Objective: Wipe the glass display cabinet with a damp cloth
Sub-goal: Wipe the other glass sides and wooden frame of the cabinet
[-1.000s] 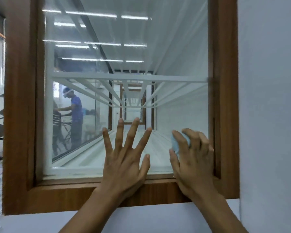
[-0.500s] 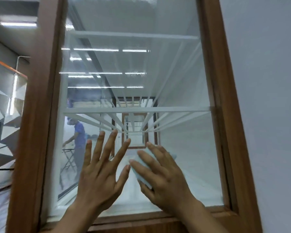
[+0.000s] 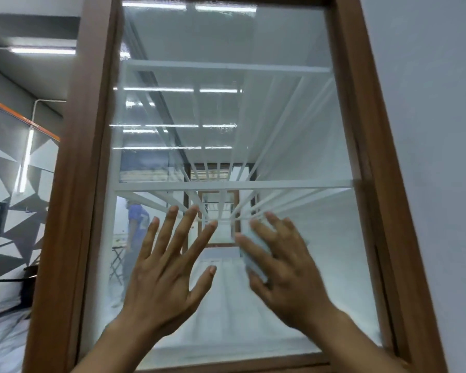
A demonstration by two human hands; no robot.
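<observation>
Pressing a pale blue cloth flat under my right hand, left hand spread; top of wood-framed glass pane likely unwiped.

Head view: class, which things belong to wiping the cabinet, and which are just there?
Job: clear glass pane, brown wooden cabinet frame, pale blue cloth under right hand, left hand flat on glass.
Bystanders: grey wall, white shelf bars inside, person in blue shirt beyond.

The glass pane is gleaming, glossy and smooth; the wooden frame is showing brown grain — the cloth is looking soft and matt.
</observation>
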